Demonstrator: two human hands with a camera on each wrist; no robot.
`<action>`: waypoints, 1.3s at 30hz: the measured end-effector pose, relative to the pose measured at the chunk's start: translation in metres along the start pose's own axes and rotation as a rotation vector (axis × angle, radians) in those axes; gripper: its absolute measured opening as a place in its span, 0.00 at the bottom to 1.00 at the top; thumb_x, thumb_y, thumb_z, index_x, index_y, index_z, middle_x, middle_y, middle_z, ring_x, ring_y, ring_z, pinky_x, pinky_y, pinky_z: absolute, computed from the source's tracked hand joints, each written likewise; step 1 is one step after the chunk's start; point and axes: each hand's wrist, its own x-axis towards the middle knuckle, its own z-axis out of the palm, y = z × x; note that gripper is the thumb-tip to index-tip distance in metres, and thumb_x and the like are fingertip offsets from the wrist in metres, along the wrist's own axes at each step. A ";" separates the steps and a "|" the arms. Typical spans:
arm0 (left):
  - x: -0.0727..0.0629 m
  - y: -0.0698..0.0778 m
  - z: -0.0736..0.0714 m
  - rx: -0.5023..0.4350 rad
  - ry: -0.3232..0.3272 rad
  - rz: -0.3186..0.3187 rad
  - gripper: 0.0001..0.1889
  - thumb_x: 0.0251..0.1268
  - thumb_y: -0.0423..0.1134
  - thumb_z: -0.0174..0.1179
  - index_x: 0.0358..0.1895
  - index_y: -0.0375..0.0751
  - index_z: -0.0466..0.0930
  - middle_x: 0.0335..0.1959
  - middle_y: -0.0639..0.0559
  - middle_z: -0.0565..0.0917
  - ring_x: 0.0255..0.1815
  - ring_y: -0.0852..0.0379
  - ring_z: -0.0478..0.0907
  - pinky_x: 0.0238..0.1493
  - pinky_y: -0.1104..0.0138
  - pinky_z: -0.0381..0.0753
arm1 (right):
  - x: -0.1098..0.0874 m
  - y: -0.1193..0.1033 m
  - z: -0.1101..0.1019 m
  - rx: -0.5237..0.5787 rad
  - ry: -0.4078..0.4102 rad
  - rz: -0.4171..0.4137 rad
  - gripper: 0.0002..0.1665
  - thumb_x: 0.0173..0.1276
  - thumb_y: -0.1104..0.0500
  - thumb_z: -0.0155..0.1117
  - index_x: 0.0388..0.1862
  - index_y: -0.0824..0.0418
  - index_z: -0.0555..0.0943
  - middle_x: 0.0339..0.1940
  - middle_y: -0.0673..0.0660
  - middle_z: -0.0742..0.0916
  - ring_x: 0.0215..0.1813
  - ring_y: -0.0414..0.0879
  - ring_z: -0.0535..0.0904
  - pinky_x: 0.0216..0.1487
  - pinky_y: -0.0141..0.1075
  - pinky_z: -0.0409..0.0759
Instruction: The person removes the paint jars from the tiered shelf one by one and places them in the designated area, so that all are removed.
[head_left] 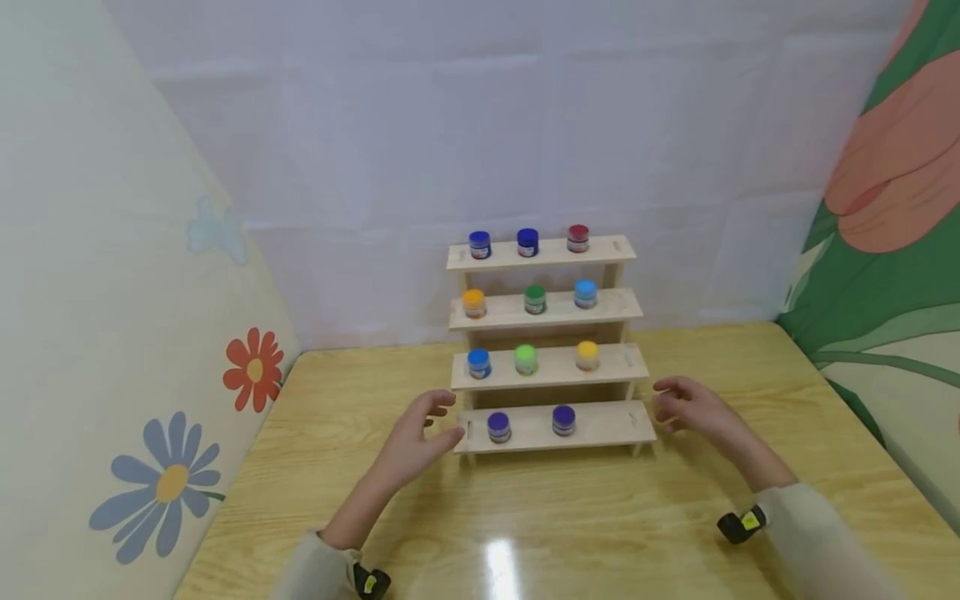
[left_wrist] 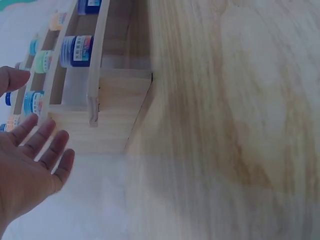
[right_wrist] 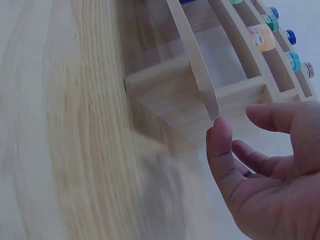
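Observation:
A four-tier wooden display rack (head_left: 600, 423) stands on the table, bearing small paint jars on every step. Two purple paint jars (head_left: 564, 421) sit on the lowest tier. Beside the rack's left end is my left hand (head_left: 417, 437), its fingers spread and slightly bent, holding nothing. At the opposite end my right hand (head_left: 693, 407) hovers with fingers loosely curled and nothing in them. In the right wrist view, its fingertips (right_wrist: 220, 131) are right at the corner of the lowest board. The left wrist view has the palm facing the rack's side, close to a blue jar (left_wrist: 34, 102).
The higher tiers carry three jars each, among them a yellow jar (head_left: 587, 356), a green jar (head_left: 535, 300) and a red jar (head_left: 577, 238). A white cloth (head_left: 360, 167) hangs behind the wood-grain table (head_left: 585, 525). Painted panels flank both sides.

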 end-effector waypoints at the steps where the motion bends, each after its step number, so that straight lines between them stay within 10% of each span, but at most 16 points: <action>1: 0.000 0.000 0.002 -0.017 -0.005 0.014 0.26 0.65 0.36 0.68 0.64 0.36 0.73 0.61 0.40 0.79 0.60 0.38 0.76 0.64 0.43 0.73 | 0.000 0.000 0.001 0.012 -0.004 0.005 0.30 0.78 0.60 0.55 0.69 0.79 0.62 0.51 0.67 0.80 0.44 0.48 0.80 0.42 0.38 0.86; 9: 0.000 0.000 0.014 -0.088 -0.045 0.104 0.27 0.63 0.33 0.70 0.64 0.33 0.73 0.62 0.37 0.79 0.61 0.40 0.77 0.66 0.42 0.74 | -0.002 0.003 0.009 0.062 -0.015 0.014 0.32 0.78 0.57 0.56 0.69 0.79 0.63 0.51 0.65 0.81 0.43 0.45 0.81 0.43 0.36 0.86; 28: 0.012 0.008 0.039 -0.234 -0.094 0.013 0.30 0.58 0.27 0.70 0.65 0.30 0.71 0.62 0.31 0.77 0.61 0.39 0.76 0.67 0.47 0.75 | 0.001 0.006 0.021 0.057 -0.033 0.061 0.34 0.76 0.58 0.59 0.72 0.77 0.62 0.55 0.67 0.81 0.45 0.45 0.81 0.45 0.36 0.83; 39: 0.017 0.010 0.048 -0.141 -0.085 0.009 0.29 0.58 0.30 0.72 0.63 0.36 0.74 0.59 0.40 0.80 0.60 0.42 0.78 0.65 0.49 0.78 | 0.003 0.007 0.022 0.164 -0.076 0.130 0.36 0.78 0.62 0.56 0.74 0.79 0.55 0.53 0.64 0.79 0.43 0.43 0.81 0.40 0.35 0.84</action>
